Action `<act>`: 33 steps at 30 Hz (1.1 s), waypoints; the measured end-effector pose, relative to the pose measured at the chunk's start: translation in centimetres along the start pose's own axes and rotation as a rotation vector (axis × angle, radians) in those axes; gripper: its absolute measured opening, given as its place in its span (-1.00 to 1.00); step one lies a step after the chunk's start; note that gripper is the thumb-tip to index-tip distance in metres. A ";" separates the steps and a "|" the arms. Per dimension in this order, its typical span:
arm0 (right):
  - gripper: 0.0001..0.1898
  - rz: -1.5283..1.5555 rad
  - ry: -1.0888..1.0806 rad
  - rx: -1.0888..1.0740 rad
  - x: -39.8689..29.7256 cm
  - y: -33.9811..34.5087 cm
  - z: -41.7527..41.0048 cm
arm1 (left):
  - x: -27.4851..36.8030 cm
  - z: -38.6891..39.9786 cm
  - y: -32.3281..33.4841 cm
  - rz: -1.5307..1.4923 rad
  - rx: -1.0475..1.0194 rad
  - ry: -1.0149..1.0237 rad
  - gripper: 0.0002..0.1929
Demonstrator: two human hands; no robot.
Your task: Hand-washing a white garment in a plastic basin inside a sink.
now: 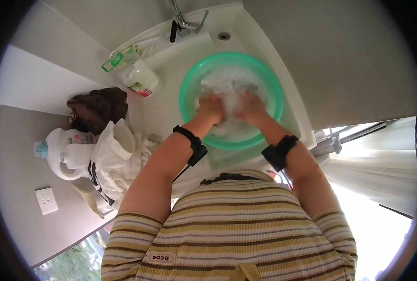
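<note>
A green plastic basin (186,79) holds soapy water (226,74) topped with white foam. Both hands are inside it, blurred by motion. On the basin's left side, my left hand (212,108) is partly sunk in the suds, beside something whitish that looks like wet cloth. Opposite it, a short gap away, my right hand (251,108) also dips into the foam. A greyish, cloth-like patch (246,86) shows through the suds beyond the fingers. Foam and blur hide what either hand may hold.
The basin stands in a white sink (170,116) with a chrome faucet (187,25) and a drain (224,36). At left are a green-capped bottle (141,75), dark brown cloth (101,107), white cloth (119,151) and a white jug (59,154). A wall socket (47,201) is lower left.
</note>
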State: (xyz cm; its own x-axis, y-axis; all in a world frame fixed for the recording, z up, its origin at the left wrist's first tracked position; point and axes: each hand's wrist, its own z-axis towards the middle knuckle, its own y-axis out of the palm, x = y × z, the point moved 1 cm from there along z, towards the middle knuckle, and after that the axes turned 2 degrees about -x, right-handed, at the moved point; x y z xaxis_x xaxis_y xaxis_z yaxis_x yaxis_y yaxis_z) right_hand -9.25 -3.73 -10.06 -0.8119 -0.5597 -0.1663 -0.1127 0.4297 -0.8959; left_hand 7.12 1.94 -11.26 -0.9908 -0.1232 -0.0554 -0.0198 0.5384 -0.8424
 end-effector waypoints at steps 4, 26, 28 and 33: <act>-0.23 0.007 0.076 -0.141 -0.7 0.2 1.2 | -0.3 0.7 0.0 0.069 -0.064 0.080 -0.51; -0.40 1.425 -0.489 0.089 0.9 -12.6 -5.9 | -3.0 -4.0 -7.1 -0.918 0.380 0.383 -0.52; -0.44 1.343 -0.492 0.121 1.7 -13.0 -6.1 | -3.5 -5.7 -9.9 -1.190 0.465 0.454 -0.76; -0.57 0.594 -0.319 -0.008 2.0 -13.7 -5.1 | -4.7 -8.4 -14.7 -1.586 0.736 0.465 -0.81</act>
State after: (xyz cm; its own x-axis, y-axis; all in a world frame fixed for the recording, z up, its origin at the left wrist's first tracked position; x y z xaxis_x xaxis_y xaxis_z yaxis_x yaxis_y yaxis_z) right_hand -12.24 -7.12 4.02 -0.5280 -0.4085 -0.7445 0.2956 0.7335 -0.6120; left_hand 10.99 1.63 5.90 -0.0469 0.1907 0.9805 -0.9534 -0.3013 0.0130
